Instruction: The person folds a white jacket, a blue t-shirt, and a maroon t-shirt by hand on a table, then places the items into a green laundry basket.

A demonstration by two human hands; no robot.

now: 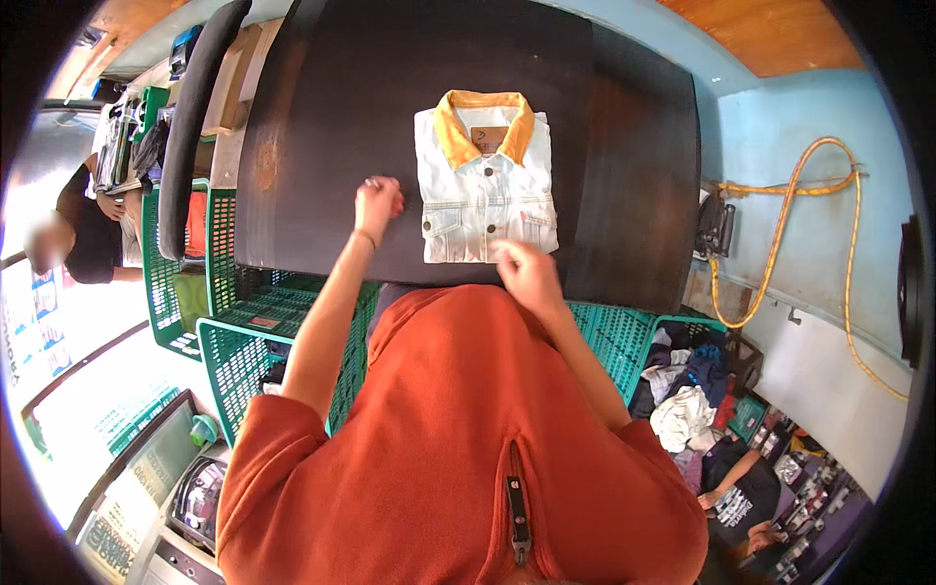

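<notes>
A folded light-wash denim jacket (475,212) with a mustard-yellow collar lies flat on a dark padded table (351,88), its collar away from me. Dark buttons run down its front, and a brown label shows inside the neck. My right hand (528,274), fingers curled, is at the jacket's near hem; whether it pinches the cloth cannot be told. To the left of the jacket, apart from it, my left hand (379,200) is over the table with its fingers curled in and no object visible in it.
Green plastic crates (219,365) stand at the left below the table. A heap of clothes (684,395) fills a crate at the right. Yellow hose (775,248) hangs on the right wall. One person (91,219) is at far left, another (738,482) at lower right.
</notes>
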